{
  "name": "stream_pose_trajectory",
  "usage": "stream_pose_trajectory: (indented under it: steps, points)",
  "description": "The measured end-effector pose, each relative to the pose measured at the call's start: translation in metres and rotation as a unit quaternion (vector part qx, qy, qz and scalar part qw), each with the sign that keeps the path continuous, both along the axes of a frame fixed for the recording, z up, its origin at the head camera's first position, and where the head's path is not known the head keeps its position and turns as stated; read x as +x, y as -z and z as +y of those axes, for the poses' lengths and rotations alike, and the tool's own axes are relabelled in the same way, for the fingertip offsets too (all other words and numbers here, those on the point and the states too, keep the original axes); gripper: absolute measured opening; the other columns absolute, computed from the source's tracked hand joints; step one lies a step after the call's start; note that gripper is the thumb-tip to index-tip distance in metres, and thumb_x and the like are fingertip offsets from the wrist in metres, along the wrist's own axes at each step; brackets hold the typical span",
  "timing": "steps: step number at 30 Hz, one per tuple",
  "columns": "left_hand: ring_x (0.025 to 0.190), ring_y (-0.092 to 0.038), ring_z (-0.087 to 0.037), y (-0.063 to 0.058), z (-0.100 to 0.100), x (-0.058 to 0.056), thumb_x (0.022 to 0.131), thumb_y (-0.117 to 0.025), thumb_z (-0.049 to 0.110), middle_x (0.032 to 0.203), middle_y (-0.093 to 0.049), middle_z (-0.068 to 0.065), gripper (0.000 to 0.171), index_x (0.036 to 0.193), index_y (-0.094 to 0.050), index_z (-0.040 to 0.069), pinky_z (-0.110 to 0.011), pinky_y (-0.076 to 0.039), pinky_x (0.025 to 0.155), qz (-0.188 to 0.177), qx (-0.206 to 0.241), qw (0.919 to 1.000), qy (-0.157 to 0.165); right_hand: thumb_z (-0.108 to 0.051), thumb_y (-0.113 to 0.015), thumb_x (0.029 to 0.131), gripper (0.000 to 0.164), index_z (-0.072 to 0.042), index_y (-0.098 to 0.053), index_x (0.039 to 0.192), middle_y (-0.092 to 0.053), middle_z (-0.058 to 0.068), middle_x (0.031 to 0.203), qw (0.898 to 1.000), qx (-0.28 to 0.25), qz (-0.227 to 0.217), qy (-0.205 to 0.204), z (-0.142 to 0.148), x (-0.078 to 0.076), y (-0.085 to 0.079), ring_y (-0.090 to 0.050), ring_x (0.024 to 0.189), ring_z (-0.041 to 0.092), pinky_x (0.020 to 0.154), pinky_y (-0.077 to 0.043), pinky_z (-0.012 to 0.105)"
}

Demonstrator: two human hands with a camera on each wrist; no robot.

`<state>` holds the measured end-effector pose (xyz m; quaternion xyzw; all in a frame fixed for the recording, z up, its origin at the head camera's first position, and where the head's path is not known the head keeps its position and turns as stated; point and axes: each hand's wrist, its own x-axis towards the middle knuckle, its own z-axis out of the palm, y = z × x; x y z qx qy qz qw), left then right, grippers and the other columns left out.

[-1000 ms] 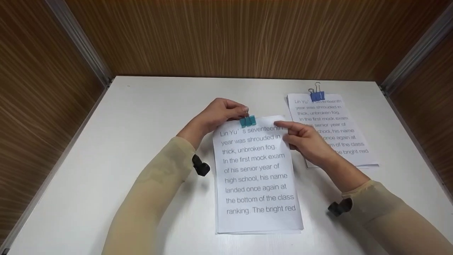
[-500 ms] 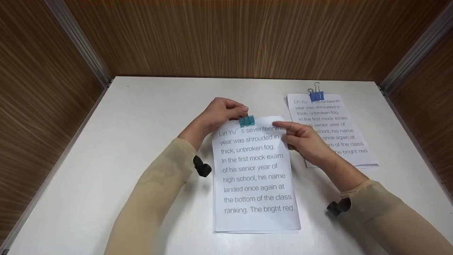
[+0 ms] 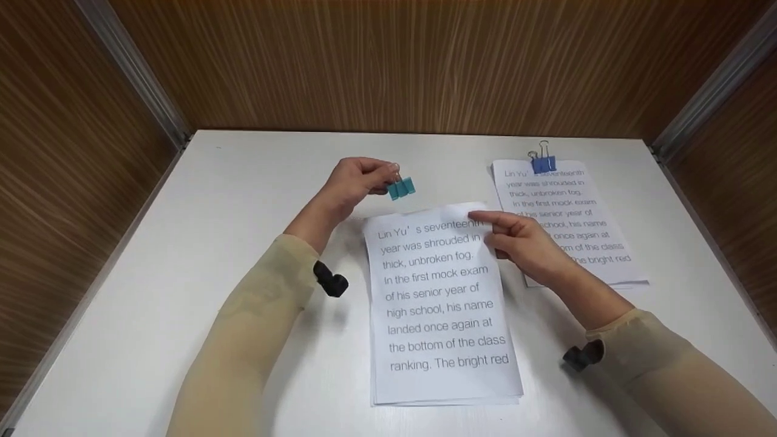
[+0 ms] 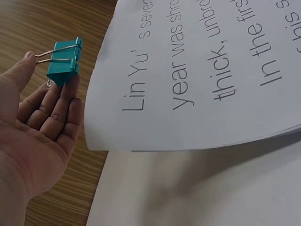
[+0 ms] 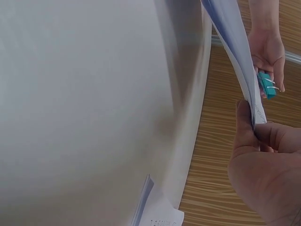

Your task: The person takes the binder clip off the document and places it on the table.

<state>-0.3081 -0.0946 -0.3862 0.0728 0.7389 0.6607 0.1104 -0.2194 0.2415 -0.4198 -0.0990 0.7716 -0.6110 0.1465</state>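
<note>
A teal binder clip (image 3: 401, 189) is pinched by its wire handles between the thumb and fingers of my left hand (image 3: 348, 187). It is held in the air, apart from the top edge of a stack of printed sheets (image 3: 437, 315). The left wrist view shows the clip (image 4: 65, 59) with its handles under my thumb and nothing in its mouth. My right hand (image 3: 527, 247) pinches the stack's right edge near the top. In the right wrist view the thumb and fingers press the sheets (image 5: 244, 70) from both sides; the stack's upper part is lifted off the table.
A second stack of the same printed sheets (image 3: 564, 221) lies at the back right, partly behind my right hand. A blue binder clip (image 3: 543, 164) grips its top edge, handles standing up. Wood-grain panels (image 3: 425, 67) wall the white table (image 3: 273, 176) at the back and sides.
The teal binder clip has come off the stack's top edge. My left hand has moved up and left with it. The right hand has kept its hold on the sheets.
</note>
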Motion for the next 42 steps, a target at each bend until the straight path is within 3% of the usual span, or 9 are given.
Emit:
stream_pose_trajectory:
  steps: [3, 11, 19, 25, 35, 42]
  points:
    - [0.105, -0.074, -0.024, -0.002, -0.012, -0.002, 0.102, -0.075, 0.032, 0.113, -0.077, -0.010, 0.027, 0.112, -0.081, 0.008, -0.032, -0.057, 0.100, -0.002, -0.001, 0.9999, -0.011, -0.001, -0.059, 0.104, 0.049, -0.015, -0.063, 0.150, -0.068, 0.009, 0.106, 1.000, 0.004, -0.005, 0.008, 0.001, 0.000, 0.000, -0.067, 0.093, 0.016, 0.084, -0.059, 0.026]
    - [0.108, -0.070, -0.023, -0.001, -0.057, -0.005, 0.101, -0.075, 0.039, 0.115, -0.076, -0.008, 0.033, 0.117, -0.080, 0.011, -0.034, -0.054, 0.101, -0.046, -0.035, 0.9968, -0.055, 0.000, -0.057, 0.104, 0.050, -0.013, -0.059, 0.153, -0.067, 0.015, 0.136, 1.000, -0.001, -0.016, 0.019, 0.003, -0.003, 0.000, -0.069, 0.098, 0.017, 0.083, -0.059, 0.026]
    - [0.111, -0.068, -0.021, 0.015, -0.106, -0.004, 0.100, -0.076, 0.039, 0.121, -0.074, -0.007, 0.040, 0.125, -0.077, 0.007, -0.034, -0.053, 0.101, -0.077, -0.047, 0.9915, -0.094, 0.004, -0.052, 0.105, 0.052, -0.009, -0.056, 0.155, -0.063, 0.019, 0.141, 0.999, -0.027, -0.024, 0.020, 0.005, -0.006, 0.003, -0.070, 0.103, 0.019, 0.087, -0.061, 0.029]
    - [0.109, -0.066, -0.018, 0.027, -0.137, -0.001, 0.099, -0.077, 0.039, 0.123, -0.074, -0.005, 0.055, 0.139, -0.069, 0.002, -0.035, -0.052, 0.102, -0.105, -0.045, 0.9857, -0.124, 0.004, -0.053, 0.105, 0.052, -0.010, -0.056, 0.155, -0.063, 0.019, 0.142, 0.999, -0.028, -0.029, 0.026, 0.005, -0.007, 0.004, -0.072, 0.107, 0.021, 0.088, -0.062, 0.031]
    - [0.119, -0.061, -0.016, 0.044, -0.178, 0.011, 0.101, -0.075, 0.034, 0.134, -0.070, -0.007, 0.055, 0.144, -0.065, 0.001, -0.035, -0.047, 0.109, -0.132, -0.052, 0.9832, -0.115, 0.005, -0.052, 0.104, 0.052, -0.008, -0.055, 0.155, -0.063, 0.019, 0.144, 0.998, -0.038, -0.032, 0.026, 0.004, -0.008, 0.005, -0.073, 0.110, 0.023, 0.089, -0.062, 0.032]
    - [0.119, -0.061, -0.016, 0.050, -0.192, 0.014, 0.103, -0.072, 0.037, 0.139, -0.066, -0.007, 0.054, 0.146, -0.064, 0.005, -0.034, -0.045, 0.111, -0.149, -0.090, 0.9783, -0.112, 0.006, -0.052, 0.104, 0.053, -0.008, -0.055, 0.155, -0.063, 0.019, 0.145, 0.998, -0.040, -0.035, 0.029, 0.003, -0.009, 0.005, -0.073, 0.111, 0.023, 0.090, -0.062, 0.034]
